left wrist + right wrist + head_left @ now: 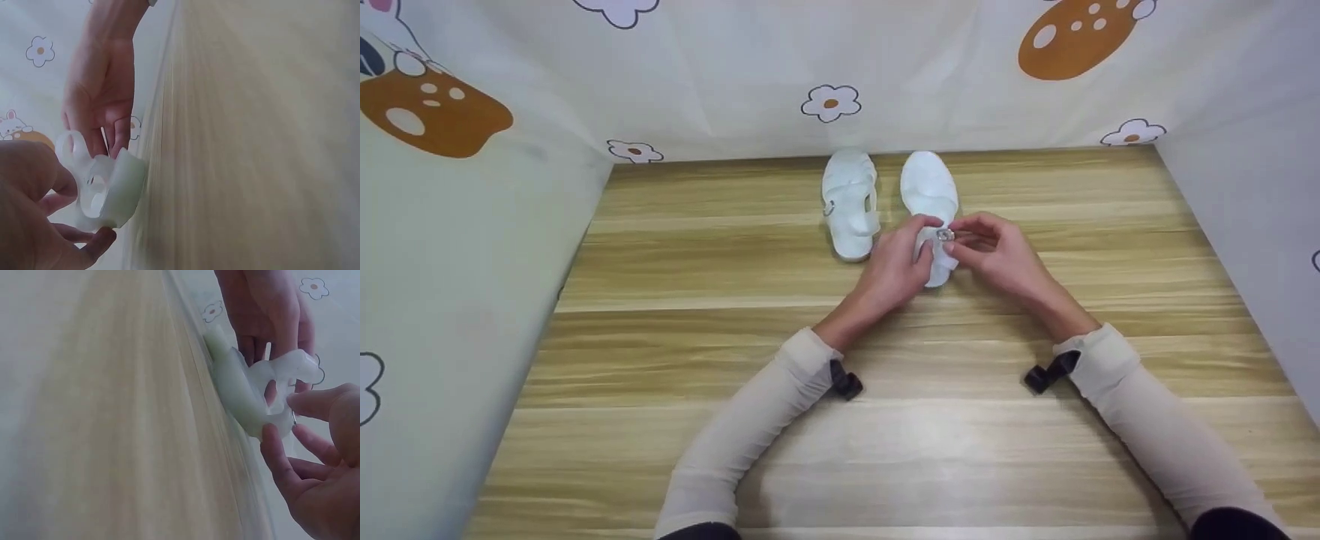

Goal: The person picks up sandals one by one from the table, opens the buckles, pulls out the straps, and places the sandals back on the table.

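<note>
From my head, one camera looks forward and down from well above the wooden surface (697,330), taking in the patterned backdrop (735,82) beyond. On each wrist another sits low and close, facing along that surface with its picture turned sideways (wood fills the right side from my left wrist, the left side from my right), and both share the white sandal (928,180) between my left hand (894,262) and right hand (1006,253).

From my end I watch the left hand (34,208) hold a white sandal (126,185) near the tabletop's (253,140) cloth-side edge, the right hand (104,95) reaching in opposite and flower-printed cloth (28,84) rising beyond that edge.
</note>
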The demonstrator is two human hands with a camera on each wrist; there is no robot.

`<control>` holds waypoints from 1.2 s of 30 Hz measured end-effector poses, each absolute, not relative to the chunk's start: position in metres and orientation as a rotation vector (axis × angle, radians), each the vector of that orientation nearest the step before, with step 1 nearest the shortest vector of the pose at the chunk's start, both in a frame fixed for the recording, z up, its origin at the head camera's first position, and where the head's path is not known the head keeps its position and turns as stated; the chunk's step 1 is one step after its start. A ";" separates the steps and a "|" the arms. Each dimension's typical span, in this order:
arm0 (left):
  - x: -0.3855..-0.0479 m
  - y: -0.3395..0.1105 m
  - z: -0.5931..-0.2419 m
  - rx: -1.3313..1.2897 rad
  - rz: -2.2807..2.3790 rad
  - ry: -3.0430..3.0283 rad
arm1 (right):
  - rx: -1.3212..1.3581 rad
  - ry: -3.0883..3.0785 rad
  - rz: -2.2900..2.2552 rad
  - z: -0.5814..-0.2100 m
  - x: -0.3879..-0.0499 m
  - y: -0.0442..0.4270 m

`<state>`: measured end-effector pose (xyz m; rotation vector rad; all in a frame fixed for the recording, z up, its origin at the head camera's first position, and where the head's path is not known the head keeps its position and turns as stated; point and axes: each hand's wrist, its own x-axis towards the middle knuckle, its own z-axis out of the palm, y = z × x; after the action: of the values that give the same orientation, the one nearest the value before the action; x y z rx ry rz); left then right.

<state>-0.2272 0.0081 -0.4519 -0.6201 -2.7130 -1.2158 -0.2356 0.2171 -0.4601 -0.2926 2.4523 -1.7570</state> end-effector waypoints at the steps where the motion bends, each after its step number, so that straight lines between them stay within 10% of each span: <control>1: -0.229 0.011 -0.452 -0.613 -1.216 -2.701 | -0.288 2.454 -1.781 -0.461 -0.239 0.216; 36: -0.268 0.016 -0.476 -0.440 -1.734 -2.530 | -0.135 2.370 -1.935 -0.474 -0.281 0.208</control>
<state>-0.2676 0.0157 -0.4755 -0.4400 -2.5304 -1.7340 -0.2814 0.2078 -0.4744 -0.1354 2.3703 -1.9346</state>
